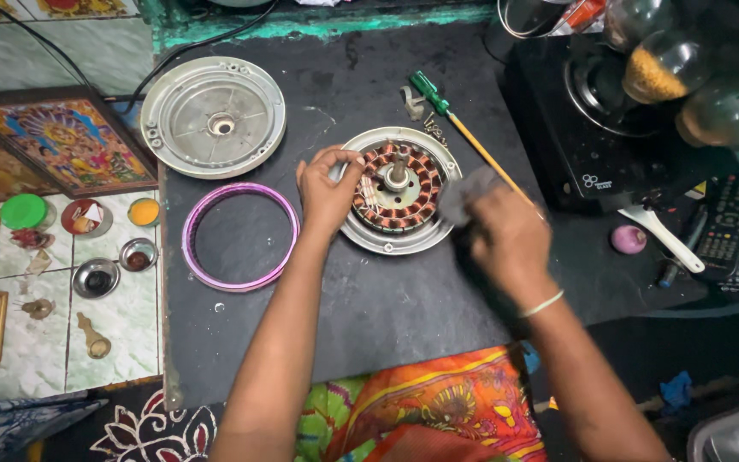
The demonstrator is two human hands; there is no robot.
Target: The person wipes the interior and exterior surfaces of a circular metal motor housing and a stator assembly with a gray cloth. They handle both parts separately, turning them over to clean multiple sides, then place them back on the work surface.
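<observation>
The fan motor [398,190] lies near the middle of the dark table [387,316], opened up: its round metal lower housing faces up with the ring of copper windings and the central shaft bare. Nearest the camera, the person's two forearms reach in over a bright orange patterned cloth [438,411]. The left hand [328,190] rests on the motor's left rim, its fingers curled down onto the edge, seemingly steadying it. The right hand [506,235] sits at the motor's right side, fingers closed on a dark grey rag [465,192] pressed against the rim.

Judging from how things lie, the taking-apart is done and wiping is under way; closing up is not yet started. To the left of the motor a pink ring [239,237] lies flat on the table, apart from it. Farther left and away, the other housing cover [213,116] lies upturned, well apart. Beyond the motor to the right, a green-handled screwdriver [464,133] lies slantwise, untouched. At the far right a black appliance [592,128] and a remote control [729,218] stand off the work.
</observation>
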